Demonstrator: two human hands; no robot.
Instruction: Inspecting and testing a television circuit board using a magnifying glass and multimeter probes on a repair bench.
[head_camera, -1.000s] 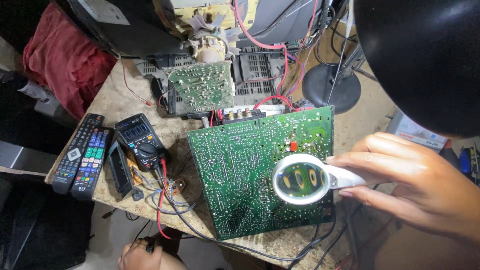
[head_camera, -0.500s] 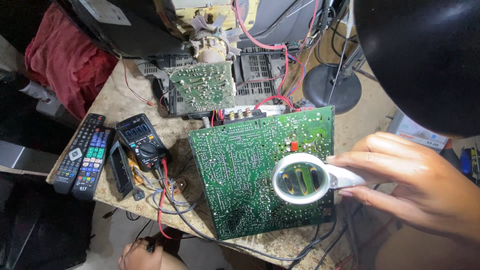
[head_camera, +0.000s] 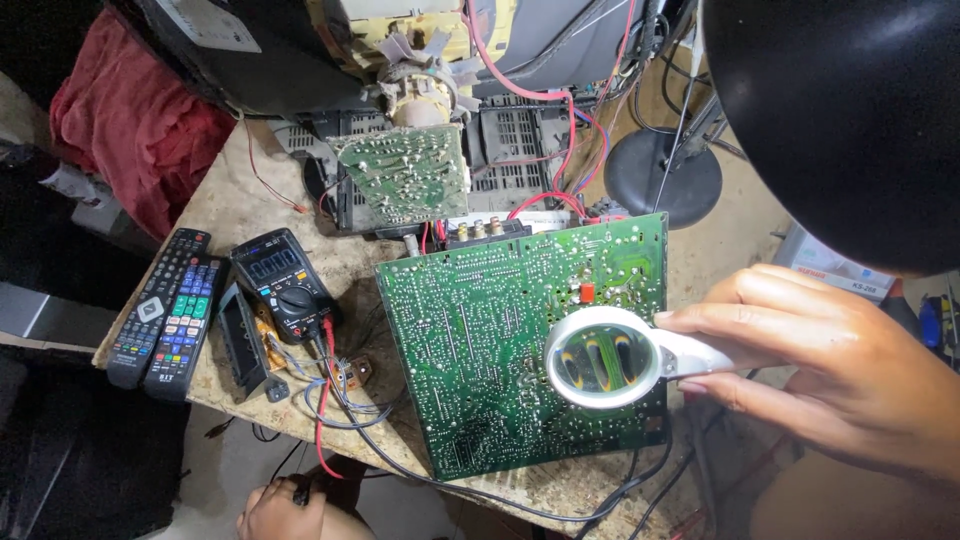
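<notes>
Over green circuit board (head_camera: 500, 350), right hand (head_camera: 840, 370) w/ fingers closed on magnifier (head_camera: 605, 357), left hand (head_camera: 285, 510) low, grip unclear.

A large circuit board (head_camera: 500, 350) lies flat on the desk (head_camera: 225, 205), near its front edge. Over the board's right part hangs a magnifying glass (head_camera: 603, 357), its handle in the right hand (head_camera: 830, 370) coming in from the right. Left of the board lies a multimeter (head_camera: 282, 285), and further left two remote controls (head_camera: 165, 310) side by side. Behind the board stands a smaller circuit board (head_camera: 405, 175), tilted against an opened television chassis (head_camera: 520, 140). The left hand (head_camera: 280, 512) sits below the desk's front edge.
</notes>
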